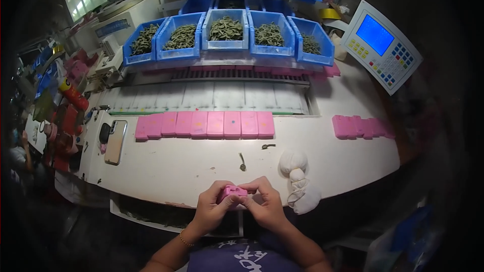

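Observation:
My left hand (pixel 214 204) and my right hand (pixel 262 203) are both closed around a small pink block (pixel 234 191) at the front edge of the white worktop (pixel 181 166); its top shows between my thumbs. Just beyond it lie a small grey-green piece with a stem (pixel 242 165) and a second one (pixel 265 146) farther back. A white cloth bundle (pixel 303 196) lies to the right of my right hand. Farther back stand a row of pink blocks (pixel 215 125) and, at the right, another group of pink blocks (pixel 345 126).
A phone (pixel 114 142) lies at the left. Blue bins (pixel 182 50) of grey-green pieces are racked above a slatted machine section (pixel 212 95). A control panel (pixel 379 45) stands at the back right. Red containers (pixel 68 126) crowd the left side, where another person's arm (pixel 25 151) shows.

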A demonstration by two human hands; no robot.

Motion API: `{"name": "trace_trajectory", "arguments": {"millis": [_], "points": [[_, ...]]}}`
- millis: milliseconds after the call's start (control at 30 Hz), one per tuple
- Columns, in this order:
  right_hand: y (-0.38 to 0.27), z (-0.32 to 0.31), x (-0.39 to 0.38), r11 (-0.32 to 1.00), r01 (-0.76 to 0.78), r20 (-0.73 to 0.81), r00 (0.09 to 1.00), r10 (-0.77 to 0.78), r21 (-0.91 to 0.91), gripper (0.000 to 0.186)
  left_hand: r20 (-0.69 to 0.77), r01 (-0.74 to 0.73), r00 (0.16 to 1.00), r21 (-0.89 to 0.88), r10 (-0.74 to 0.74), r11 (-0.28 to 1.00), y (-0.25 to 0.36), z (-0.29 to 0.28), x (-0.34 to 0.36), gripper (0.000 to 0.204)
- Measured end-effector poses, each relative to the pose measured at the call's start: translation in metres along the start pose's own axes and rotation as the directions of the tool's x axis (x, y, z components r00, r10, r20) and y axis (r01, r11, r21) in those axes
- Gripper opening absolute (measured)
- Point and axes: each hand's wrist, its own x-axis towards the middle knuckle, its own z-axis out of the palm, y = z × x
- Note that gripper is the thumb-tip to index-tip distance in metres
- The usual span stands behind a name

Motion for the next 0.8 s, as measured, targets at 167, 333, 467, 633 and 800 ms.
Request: {"name": "trace_trajectory", "arguments": {"millis": [167, 333, 467, 633, 800], "points": [[-0.005, -0.007, 0.007, 0.96, 0.222, 0.065, 0.975, -0.214, -0.173, 0.023, -0.03, -0.1, 0.995, 0.024, 0.1, 0.995, 0.002, -0.009, 0.004, 0.023], [0.004, -0.014, 0.012, 0.897, 0.22, -0.092, 0.957, -0.274, -0.383, 0.019, -0.204, -0.102, 0.893, 0.777, 0.402, 0.621, 0.004, -0.045, 0.022, 0.036], [0.014, -0.026, 0.015, 0.78, 0.348, -0.072, 0.892, -0.446, -0.52, 0.013, 0.07, -0.168, 0.96, 0.917, 0.27, 0.361, 0.012, -0.069, 0.01, 0.048], [0.019, -0.027, 0.014, 0.798, 0.309, -0.103, 0.903, -0.417, -0.518, 0.013, 0.058, -0.152, 0.982, 0.813, 0.181, 0.563, 0.017, -0.089, 0.025, 0.045], [0.022, -0.026, 0.015, 0.785, 0.332, -0.082, 0.897, -0.434, -0.523, 0.013, -0.344, 0.014, 0.853, 0.768, 0.393, 0.641, 0.0, -0.124, 0.151, 0.041]]}}
